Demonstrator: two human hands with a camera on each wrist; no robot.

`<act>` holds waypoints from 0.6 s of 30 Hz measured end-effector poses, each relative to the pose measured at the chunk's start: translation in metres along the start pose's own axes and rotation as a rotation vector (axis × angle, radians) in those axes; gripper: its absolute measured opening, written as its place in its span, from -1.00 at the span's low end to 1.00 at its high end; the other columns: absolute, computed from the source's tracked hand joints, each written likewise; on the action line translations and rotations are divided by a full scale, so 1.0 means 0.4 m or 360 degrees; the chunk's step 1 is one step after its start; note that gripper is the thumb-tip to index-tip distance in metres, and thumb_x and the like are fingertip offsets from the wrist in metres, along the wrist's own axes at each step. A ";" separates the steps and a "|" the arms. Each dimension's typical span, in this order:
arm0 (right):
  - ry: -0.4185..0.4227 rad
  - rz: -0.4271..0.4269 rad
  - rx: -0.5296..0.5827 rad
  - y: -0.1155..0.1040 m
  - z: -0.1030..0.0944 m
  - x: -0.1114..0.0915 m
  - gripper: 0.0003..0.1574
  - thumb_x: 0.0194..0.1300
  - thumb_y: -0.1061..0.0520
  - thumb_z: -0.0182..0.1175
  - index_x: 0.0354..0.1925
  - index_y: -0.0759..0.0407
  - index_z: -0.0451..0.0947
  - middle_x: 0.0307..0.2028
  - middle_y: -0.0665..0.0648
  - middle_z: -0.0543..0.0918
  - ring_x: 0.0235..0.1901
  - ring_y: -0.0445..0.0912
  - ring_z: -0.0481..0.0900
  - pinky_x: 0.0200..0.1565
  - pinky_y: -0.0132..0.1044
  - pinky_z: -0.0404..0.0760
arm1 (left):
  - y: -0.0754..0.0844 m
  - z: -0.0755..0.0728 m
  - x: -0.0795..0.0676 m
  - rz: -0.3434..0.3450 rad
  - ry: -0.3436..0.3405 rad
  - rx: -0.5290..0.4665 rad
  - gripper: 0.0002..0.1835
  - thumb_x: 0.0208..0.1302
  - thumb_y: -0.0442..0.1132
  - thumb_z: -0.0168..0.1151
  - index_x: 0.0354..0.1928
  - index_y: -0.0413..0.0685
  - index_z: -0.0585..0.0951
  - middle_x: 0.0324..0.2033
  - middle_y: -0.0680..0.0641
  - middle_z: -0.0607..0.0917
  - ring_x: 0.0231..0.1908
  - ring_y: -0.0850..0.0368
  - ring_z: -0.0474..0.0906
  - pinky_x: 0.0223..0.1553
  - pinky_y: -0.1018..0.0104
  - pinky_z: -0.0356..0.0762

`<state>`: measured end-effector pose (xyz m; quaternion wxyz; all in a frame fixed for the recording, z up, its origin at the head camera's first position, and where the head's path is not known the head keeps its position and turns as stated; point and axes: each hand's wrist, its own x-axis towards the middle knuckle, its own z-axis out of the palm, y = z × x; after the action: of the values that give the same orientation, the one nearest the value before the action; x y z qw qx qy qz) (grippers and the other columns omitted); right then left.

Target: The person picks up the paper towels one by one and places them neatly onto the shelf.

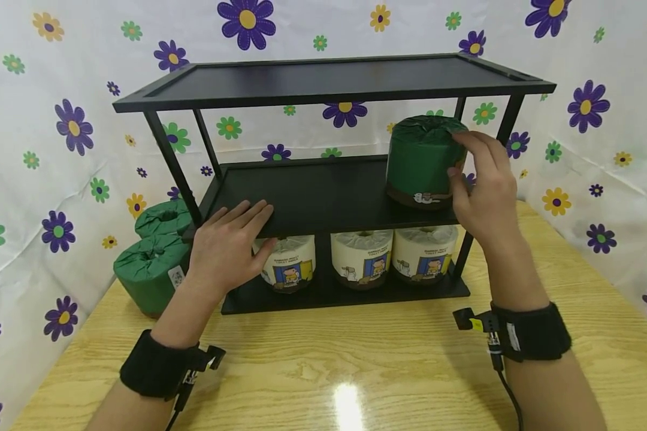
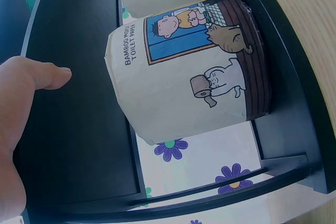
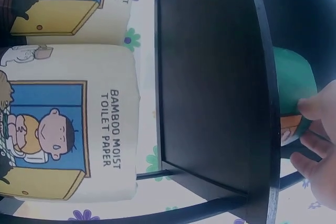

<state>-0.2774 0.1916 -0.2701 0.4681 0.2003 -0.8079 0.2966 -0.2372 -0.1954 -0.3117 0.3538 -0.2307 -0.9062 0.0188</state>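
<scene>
A green-wrapped toilet paper roll (image 1: 423,157) stands upright at the right end of the middle shelf (image 1: 323,191) of a black rack. My right hand (image 1: 487,185) grips its right side, thumb in front and fingers near the top edge; the right wrist view shows the fingertips against the green wrapper (image 3: 295,85). At the shelf's left end, my left hand (image 1: 226,254) rests on the front edge with fingers extended over the surface and thumb below, holding nothing. Beneath, on the lower shelf, are three cream-wrapped toilet paper rolls (image 1: 362,258) with cartoon prints.
Two more green rolls (image 1: 150,269) stand on the wooden table (image 1: 302,359) left of the rack. A black top shelf (image 1: 334,81) spans above the middle one on thin posts (image 1: 169,161). Flower-patterned cloth (image 1: 75,60) hangs behind.
</scene>
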 end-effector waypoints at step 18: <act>-0.0160 0.0077 0.0027 -0.008 0.013 -0.008 -0.38 0.41 0.35 0.06 0.40 0.27 0.26 0.40 0.32 0.30 0.41 0.18 0.29 0.38 0.10 0.36 | -0.004 -0.001 -0.005 0.0003 0.0002 0.0008 -0.41 0.24 0.02 0.32 0.26 -0.09 0.59 0.21 -0.15 0.63 0.21 -0.17 0.57 0.22 -0.17 0.50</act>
<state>-0.2774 0.1859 -0.2740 0.4179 0.1993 -0.8325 0.3044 -0.2364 -0.1976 -0.3123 0.3550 -0.2307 -0.9057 0.0213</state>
